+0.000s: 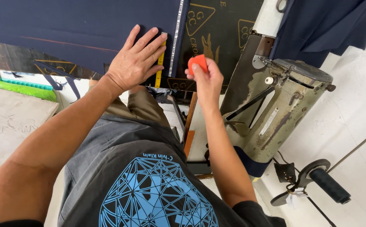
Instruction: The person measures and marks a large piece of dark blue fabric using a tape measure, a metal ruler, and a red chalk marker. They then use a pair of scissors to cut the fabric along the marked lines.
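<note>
- Left hand [136,61]: flat, fingers spread, palm down on navy cloth [78,29]; fingertips press a yellow tape measure [160,67] against the cloth edge. Grip apart, nothing clasped.
- Right hand [206,80]: grip clamped on an orange tailor's chalk [198,62], pinched between thumb and fingers, held just right of the tape, above the dark patterned sheet [216,33].
- Navy cloth covers the upper-left of the table [14,113]; its pale selvedge strip [176,38] runs alongside the tape. A faint chalk line [69,43] crosses the cloth.
- Tape lies roughly parallel to the selvedge, partly under the left fingers.
- Old greenish-grey sewing machine [275,109] stands right of the right forearm, near but not touching.
- More navy fabric [326,25] is draped at upper right behind the machine.
- Dark thread spool [329,185] on a stand at lower right, well apart from both hands.
- Green strip [23,89] lies at left edge of the table.
</note>
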